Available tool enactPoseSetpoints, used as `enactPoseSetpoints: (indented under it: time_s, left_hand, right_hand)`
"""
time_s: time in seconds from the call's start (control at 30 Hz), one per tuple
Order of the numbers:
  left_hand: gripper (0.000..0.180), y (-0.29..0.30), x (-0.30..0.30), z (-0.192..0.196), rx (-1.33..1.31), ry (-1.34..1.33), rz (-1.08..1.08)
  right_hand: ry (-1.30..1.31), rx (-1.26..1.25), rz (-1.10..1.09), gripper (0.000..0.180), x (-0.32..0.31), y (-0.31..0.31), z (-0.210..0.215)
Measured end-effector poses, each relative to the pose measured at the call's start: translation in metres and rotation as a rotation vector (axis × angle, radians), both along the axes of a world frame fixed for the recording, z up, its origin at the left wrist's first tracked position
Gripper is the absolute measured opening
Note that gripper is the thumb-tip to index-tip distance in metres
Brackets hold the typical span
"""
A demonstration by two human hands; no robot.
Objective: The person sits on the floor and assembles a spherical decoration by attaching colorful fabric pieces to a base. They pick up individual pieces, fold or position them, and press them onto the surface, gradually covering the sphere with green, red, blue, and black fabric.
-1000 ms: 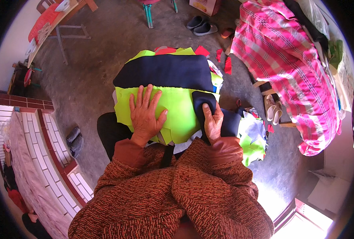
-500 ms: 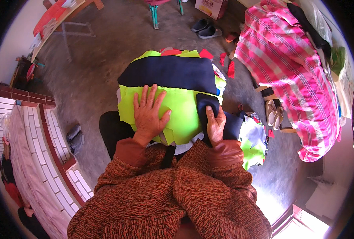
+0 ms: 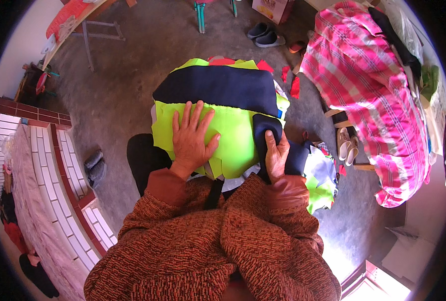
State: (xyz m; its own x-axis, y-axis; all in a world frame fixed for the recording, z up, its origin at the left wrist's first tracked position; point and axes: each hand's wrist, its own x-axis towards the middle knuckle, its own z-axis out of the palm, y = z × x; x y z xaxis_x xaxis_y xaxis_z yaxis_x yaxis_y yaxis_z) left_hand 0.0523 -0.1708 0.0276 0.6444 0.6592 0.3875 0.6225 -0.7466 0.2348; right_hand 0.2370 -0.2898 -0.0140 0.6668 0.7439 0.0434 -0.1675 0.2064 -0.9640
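Observation:
My left hand lies flat, fingers spread, on a bright yellow-green cloth piece in front of me. Its fingertips reach the edge of a wide navy cloth piece, which stretches across the far side of the pile. At the right side, my right hand grips a smaller navy cloth piece, thumb on top and the other fingers partly hidden. That piece rests over the right edge of the yellow-green cloth. More yellow-green and red scraps stick out from under the pile.
More cloth scraps lie in a heap by my right arm. A pink plaid cloth covers something at the right, with light shoes beside it. Dark slippers and red scraps lie on the floor ahead.
The whole view has shifted slightly. Both hands keep nearly the same places on the cloth; the right thumb still presses on the smaller navy piece.

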Motion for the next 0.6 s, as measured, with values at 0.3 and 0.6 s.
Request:
enactPoseSetpoints:
  time_s: [0.3, 0.6]
  left_hand:
    - [0.054, -0.0006, 0.0, 0.0001, 0.014, 0.0, 0.014]
    - [0.053, -0.0011, -0.0019, -0.0002, 0.019, -0.041, 0.012]
  right_hand:
    - [0.018, 0.002, 0.007, 0.026, 0.0021, -0.0011, -0.0031]
    - [0.16, 0.018, -0.026, 0.025, 0.0049, -0.0014, 0.0006]
